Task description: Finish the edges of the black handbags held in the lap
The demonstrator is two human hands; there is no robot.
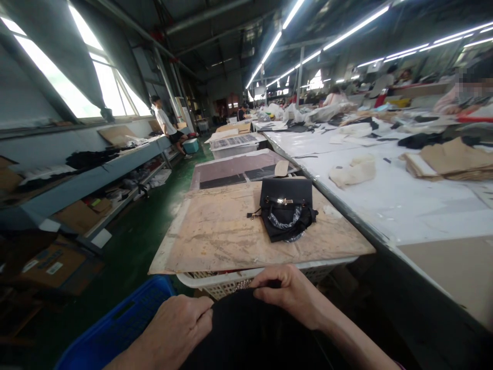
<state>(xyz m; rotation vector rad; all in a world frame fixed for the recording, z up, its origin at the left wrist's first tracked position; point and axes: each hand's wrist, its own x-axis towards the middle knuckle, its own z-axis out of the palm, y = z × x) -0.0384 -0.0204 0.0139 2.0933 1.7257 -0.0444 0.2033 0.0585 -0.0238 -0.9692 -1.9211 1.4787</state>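
Note:
A piece of black material [246, 329] hangs close in front of me at the bottom of the head view; I cannot make out whether it is cloth or leather. My left hand [179, 326] is closed on its left edge. With thumb and fingers pinched, my right hand [290, 293] holds its upper edge on the right. Beyond my hands, a black handbag [287, 191] lies on a worn tan board [215, 226]. Its flap has a gold clasp, and clear wrap covers its handle [284, 221]. Neither hand touches the handbag.
Under the board stands a white plastic basket [219, 288], with a blue crate [119, 324] to its left. A long white worktable [346, 200] on the right carries brown paper pieces [454, 159] and scraps. People are farther back; one leans by the left bench [127, 164].

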